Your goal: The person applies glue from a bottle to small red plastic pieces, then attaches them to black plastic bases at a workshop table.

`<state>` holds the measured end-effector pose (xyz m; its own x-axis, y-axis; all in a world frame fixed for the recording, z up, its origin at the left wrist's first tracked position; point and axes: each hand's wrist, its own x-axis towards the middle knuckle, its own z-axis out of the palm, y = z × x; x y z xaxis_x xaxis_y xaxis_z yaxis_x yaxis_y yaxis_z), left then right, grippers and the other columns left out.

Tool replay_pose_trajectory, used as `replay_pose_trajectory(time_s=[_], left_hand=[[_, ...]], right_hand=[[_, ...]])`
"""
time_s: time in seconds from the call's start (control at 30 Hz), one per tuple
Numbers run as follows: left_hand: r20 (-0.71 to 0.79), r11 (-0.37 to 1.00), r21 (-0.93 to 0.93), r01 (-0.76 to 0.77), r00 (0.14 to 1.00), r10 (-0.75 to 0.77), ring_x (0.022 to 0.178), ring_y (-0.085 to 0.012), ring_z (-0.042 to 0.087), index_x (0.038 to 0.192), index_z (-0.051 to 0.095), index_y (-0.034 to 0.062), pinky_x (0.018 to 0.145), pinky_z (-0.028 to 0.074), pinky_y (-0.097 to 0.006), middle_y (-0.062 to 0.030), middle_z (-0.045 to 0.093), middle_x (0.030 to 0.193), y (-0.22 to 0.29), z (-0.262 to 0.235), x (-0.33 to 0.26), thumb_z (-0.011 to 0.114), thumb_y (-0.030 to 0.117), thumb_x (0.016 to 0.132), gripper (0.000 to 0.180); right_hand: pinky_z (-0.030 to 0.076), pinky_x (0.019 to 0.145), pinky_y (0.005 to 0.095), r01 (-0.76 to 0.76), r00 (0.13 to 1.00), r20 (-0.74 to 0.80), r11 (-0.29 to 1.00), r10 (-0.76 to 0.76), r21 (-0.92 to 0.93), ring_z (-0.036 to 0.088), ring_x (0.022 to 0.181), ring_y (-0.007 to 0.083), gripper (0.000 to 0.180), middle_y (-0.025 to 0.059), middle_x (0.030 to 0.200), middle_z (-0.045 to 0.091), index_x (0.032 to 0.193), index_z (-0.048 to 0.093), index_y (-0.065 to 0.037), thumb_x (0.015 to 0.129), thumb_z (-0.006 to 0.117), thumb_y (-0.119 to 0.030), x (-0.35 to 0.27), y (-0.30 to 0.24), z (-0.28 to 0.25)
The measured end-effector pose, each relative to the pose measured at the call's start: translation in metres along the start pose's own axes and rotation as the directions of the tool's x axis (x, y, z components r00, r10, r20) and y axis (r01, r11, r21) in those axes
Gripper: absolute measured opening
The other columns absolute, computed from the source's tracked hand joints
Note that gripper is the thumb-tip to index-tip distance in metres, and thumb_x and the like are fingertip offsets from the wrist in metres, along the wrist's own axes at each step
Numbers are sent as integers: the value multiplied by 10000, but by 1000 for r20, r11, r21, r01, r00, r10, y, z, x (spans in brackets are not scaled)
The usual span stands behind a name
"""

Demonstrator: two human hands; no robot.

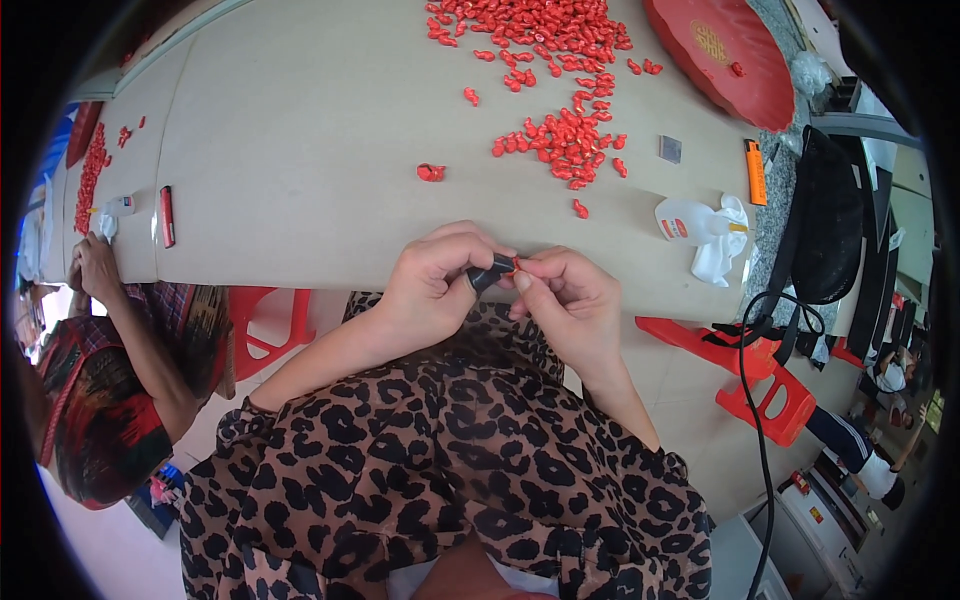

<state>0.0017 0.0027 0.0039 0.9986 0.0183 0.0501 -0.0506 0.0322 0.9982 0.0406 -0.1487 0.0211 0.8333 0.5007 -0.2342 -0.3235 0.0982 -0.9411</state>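
Leopard-print brown-and-black fabric garment (450,450) nearest; beyond it, at the near edge of the pale beige bench (300,180), the left hand's (435,278) grip is closed on a short black tubular piece (490,272), the right hand's (572,300) pinched on a small glossy red piece (516,266) touching its end. Farther: translucent white plastic bottle (685,218) at right, lone red crinkled piece (431,173), small heap of red knobbly pieces (568,145). Farthest: larger red heap (540,25), red scalloped tray (690,35) at upper right.

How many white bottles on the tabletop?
2: one bottle on the right, another bottle at far left, near a co-worker's hand. More may be hidden.
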Motion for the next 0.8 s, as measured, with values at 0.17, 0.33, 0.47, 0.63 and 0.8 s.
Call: replay_pose_trajectory(time_s=[0.17, 0.33, 0.47, 0.63, 0.8], left_hand=[[21, 1000, -19, 6, 1000, -6, 733, -134, 536, 750, 489, -30, 664, 419, -219, -91, 513, 830, 2, 0, 1, 355, -204, 648, 243], [65, 991, -107, 75, 996, -68, 810, -124, 521, 767, 511, -19, 738, 420, -231, -89, 506, 875, 5, -1, 3, 411, -138, 741, 157], [74, 981, -159, 108, 992, -97, 813, -116, 522, 796, 515, -16, 736, 420, -224, -79, 516, 887, 9, 0, 5, 427, -126, 746, 150], [77, 930, -288, 227, 974, -214, 802, -120, 546, 898, 485, -46, 738, 433, -226, -85, 536, 905, 15, 1, 7, 378, -121, 744, 202], [16, 908, -380, 178, 982, -186, 785, -122, 554, 954, 476, -48, 737, 446, -224, -79, 552, 854, 13, 4, 5, 413, -87, 769, 199]], right_hand=[[473, 535, 184, 0, 1000, 4, 1000, 0, 22, 544, 603, 72, 58, 78, 776, 570, 825, 510, 34, 775, 481, 43, 1, 0, -1], [470, 523, 186, -12, 1000, -7, 999, 13, 48, 544, 596, 73, 66, 93, 774, 587, 844, 512, 33, 783, 500, 11, 2, 1, -1], [466, 510, 185, -26, 1000, 1, 998, 26, 60, 541, 570, 74, 73, 108, 754, 590, 843, 510, 36, 789, 505, -12, 3, 0, -2], [452, 455, 182, -33, 997, -65, 991, 42, 132, 531, 501, 83, 97, 138, 707, 588, 817, 505, 54, 790, 515, -39, 5, -5, 1], [445, 430, 185, -131, 989, -51, 978, 141, 159, 524, 480, 83, 104, 133, 689, 584, 798, 507, 56, 784, 515, -47, 9, -12, 1]])
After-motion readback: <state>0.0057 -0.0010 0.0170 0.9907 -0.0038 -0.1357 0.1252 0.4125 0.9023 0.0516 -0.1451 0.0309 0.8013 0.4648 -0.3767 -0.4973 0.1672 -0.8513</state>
